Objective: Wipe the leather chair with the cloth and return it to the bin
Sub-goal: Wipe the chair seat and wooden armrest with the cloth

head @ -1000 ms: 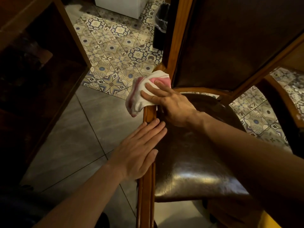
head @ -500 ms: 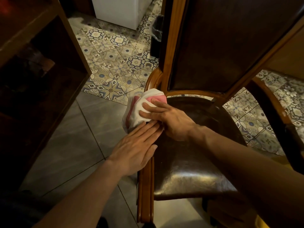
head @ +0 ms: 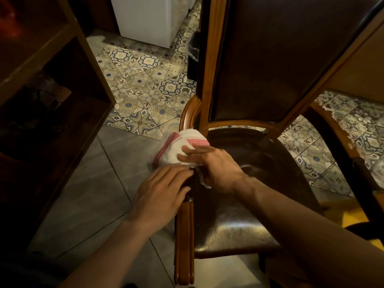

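Right hand point(head: 216, 165): cloth point(head: 176, 149) gripped, pressed on armrest point(head: 185, 223) beside seat point(head: 239, 204). Left hand point(head: 160, 196): laid flat, unclenched, on armrest. Wiping judged under way; return to bin not yet done; bin not identified.

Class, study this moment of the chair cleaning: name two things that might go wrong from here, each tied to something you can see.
1. The right hand presses the bunched cloth on the wooden armrest, not the leather seat, so the seat may go unwiped.
2. A loose flap overhangs the armrest above the floor tiles; it might slip off and get dirty.
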{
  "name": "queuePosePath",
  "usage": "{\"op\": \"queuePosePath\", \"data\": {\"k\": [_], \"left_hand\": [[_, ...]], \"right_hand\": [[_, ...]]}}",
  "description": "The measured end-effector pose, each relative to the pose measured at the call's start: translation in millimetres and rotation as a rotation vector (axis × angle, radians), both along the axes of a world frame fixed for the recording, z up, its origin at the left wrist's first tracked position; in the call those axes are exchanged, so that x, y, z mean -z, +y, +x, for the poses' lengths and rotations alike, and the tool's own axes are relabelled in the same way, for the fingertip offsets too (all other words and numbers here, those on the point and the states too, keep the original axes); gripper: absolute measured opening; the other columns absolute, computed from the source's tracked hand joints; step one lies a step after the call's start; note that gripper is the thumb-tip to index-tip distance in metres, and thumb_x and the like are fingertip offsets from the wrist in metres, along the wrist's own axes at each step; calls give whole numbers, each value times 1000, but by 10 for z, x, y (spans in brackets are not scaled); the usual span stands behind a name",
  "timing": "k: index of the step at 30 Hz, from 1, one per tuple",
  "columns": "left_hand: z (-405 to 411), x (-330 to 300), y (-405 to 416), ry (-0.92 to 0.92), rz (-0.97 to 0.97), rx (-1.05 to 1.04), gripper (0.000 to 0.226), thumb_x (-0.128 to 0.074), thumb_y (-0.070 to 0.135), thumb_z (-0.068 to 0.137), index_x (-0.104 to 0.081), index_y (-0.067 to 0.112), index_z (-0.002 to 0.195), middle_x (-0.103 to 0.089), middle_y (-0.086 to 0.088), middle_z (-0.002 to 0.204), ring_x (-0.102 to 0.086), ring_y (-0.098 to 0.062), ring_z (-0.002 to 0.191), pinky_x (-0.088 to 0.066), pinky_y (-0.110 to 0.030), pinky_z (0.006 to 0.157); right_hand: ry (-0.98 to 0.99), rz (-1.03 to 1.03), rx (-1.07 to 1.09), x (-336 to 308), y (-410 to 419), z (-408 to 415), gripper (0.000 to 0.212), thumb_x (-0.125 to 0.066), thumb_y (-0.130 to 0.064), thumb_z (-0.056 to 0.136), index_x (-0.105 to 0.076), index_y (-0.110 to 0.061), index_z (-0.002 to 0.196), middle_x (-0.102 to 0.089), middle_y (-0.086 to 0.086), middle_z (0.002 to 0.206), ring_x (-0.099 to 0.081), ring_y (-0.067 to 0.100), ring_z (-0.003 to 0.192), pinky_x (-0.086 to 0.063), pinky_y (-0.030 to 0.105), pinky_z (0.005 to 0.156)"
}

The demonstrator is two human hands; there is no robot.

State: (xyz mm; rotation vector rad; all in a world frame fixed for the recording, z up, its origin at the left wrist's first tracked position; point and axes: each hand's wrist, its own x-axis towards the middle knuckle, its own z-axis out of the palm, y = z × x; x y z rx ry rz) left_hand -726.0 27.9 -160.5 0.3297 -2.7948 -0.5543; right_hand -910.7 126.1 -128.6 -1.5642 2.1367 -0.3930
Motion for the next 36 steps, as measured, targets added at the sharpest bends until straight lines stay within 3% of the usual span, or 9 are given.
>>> {"op": "queuePosePath", "data": {"k": [2,6,10,14,18,22,26,32,36], "left_hand": [[0,-64,-101,-29,29,-102,49,-65,36,90,-51,27,136,-55,6,137,-49,-13,130,-43,-31,106],[-113,-117,-173,-162,45,-111,74,-72,36,88,-38,26,152,-34,5,161,-30,-15,149,-29,-35,119],[-144,-185,-107,-226,74,-71,71,-74,27,88,-42,27,152,-32,7,163,-34,-12,147,-27,-29,115],[-88,-361,-8,-258,85,30,55,-68,27,93,-51,32,145,-40,10,158,-39,-10,144,-39,-32,111],[-161,-699,45,-290,101,75,43,-62,31,96,-52,39,137,-60,13,137,-63,-9,114,-54,-29,87],[-334,-1160,107,-289,93,140,38,-62,27,95,-49,45,126,-64,19,116,-62,-2,92,-48,-20,71],[-569,-1684,277,-271,68,218,38,-65,27,93,-46,48,119,-62,21,107,-53,3,82,-34,-11,63],[-940,-2491,751,-209,-1,354,39,-61,23,95,-46,49,121,-62,20,109,-61,-3,95,-51,-25,74],[-1096,-2832,1114,-159,-63,400,50,-62,21,94,-45,52,130,-61,21,117,-60,-3,102,-52,-26,80]], "right_hand": [[-3,4,75,-40,-2,59,84,-76,3,75,-54,-38,144,-47,-10,156,-40,17,146,-39,37,117],[-47,17,158,-163,30,135,59,-70,-4,80,-66,-39,126,-71,-7,127,-66,17,115,-53,33,97],[-170,33,158,-288,225,174,49,-74,-6,82,-69,-39,118,-71,-7,117,-66,17,108,-55,39,92],[-317,-43,197,-479,488,199,44,-67,2,85,-69,-28,116,-70,-8,118,-65,10,110,-57,40,91],[-242,-52,239,-713,718,225,39,-67,-7,89,-65,-30,121,-65,-10,121,-61,8,109,-55,34,90],[-102,-47,316,-1091,979,156,34,-69,-19,89,-63,-34,119,-63,-10,116,-61,12,105,-47,25,82],[-37,-64,422,-1561,1289,114,32,-70,-25,88,-62,-37,116,-62,-13,114,-62,14,104,-51,34,84],[89,-125,578,-2166,1854,102,31,-71,-28,87,-56,-38,113,-60,-12,112,-62,14,96,-55,37,78],[163,-157,632,-2465,2245,89,30,-69,-26,87,-56,-35,112,-62,-7,111,-64,21,96,-55,42,73]]}}
